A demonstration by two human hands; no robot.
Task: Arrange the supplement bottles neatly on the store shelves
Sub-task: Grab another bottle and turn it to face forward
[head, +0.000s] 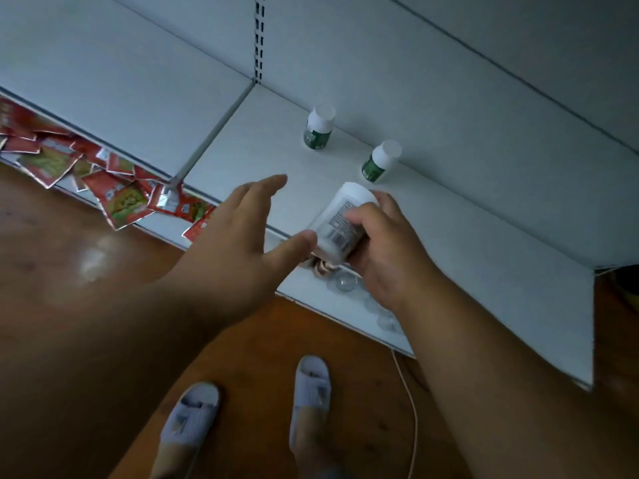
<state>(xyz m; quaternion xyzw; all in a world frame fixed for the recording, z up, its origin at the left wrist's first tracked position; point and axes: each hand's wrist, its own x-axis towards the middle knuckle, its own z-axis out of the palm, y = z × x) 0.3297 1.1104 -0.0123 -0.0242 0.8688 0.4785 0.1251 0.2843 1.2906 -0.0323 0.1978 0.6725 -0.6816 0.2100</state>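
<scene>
The right hand (377, 247) grips a tilted bottle (340, 223) over the shelf (449, 216), left hand (242, 223) fingers spread, empty — set down hastily, it may topple the standing bottles (380, 160) at one o'clock.

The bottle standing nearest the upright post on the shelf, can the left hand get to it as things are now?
Probably yes. The left hand is open and holds nothing, and bare shelf lies between it and that bottle. The right hand with its held bottle sits off to the side.
</scene>
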